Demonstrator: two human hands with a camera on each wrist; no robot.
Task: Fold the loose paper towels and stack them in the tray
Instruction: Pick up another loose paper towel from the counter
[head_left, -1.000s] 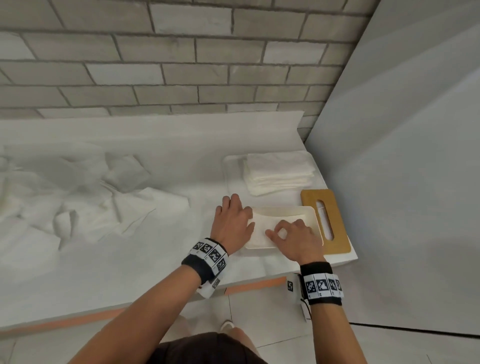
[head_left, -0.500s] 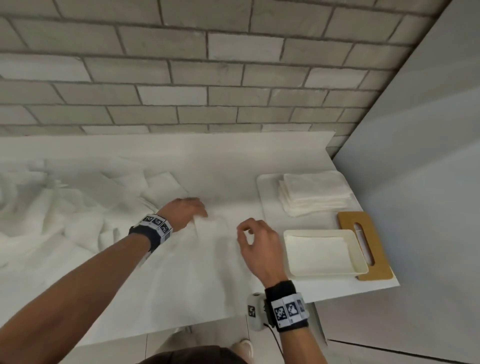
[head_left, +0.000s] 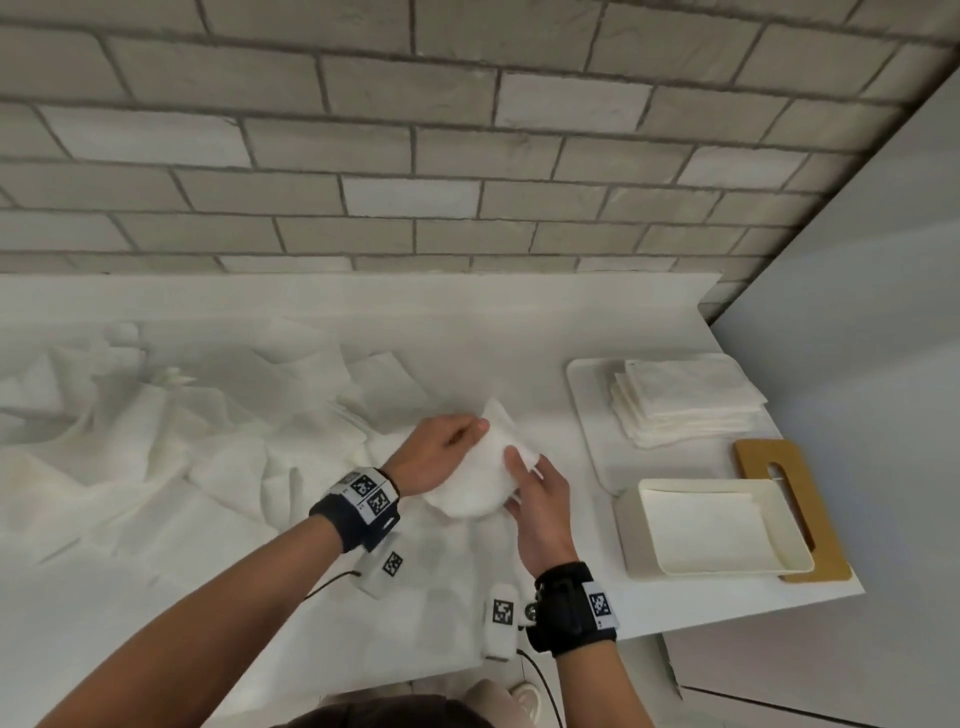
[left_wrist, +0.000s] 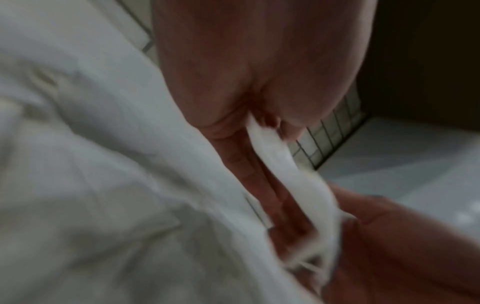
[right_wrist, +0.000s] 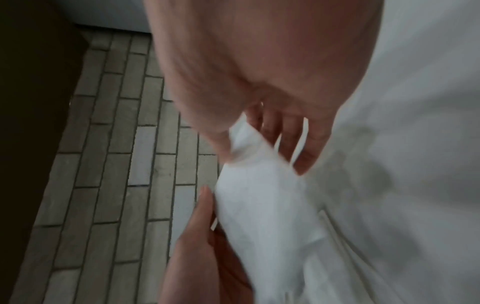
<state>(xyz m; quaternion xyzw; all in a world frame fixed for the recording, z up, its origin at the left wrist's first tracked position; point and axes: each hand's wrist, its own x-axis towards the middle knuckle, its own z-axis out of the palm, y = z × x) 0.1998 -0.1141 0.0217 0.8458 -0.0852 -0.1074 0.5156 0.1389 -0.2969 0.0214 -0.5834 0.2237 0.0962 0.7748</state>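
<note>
Now I see both hands together over the middle of the counter (head_left: 519, 332), and they hold one paper towel (head_left: 480, 467) between them, lifted a little above the surface. My left hand (head_left: 441, 454) pinches the far edge of this towel with thumb against fingers, and in the left wrist view the white edge passes between them. My right hand (head_left: 537, 499) holds the near-right side, the thumb on top and the fingers under the sheet. I judge that the step in hand is the start of a fold on a fresh sheet: the towel is curved, not yet flat and not yet creased. The pile of loose towels (head_left: 156, 441) lies toward the left end of the counter. The tray (head_left: 717, 527) stands near the front right corner, on a brown board (head_left: 789, 499), and I think one folded towel already lies flat in it, though white on white is hard to read. Behind it, at the right end, a stack of folded towels (head_left: 685, 400) rests on a flat white board (head_left: 589, 415). Next, I think, the two edges must be brought together evenly and pressed down on the counter before the towel goes to the tray.
</note>
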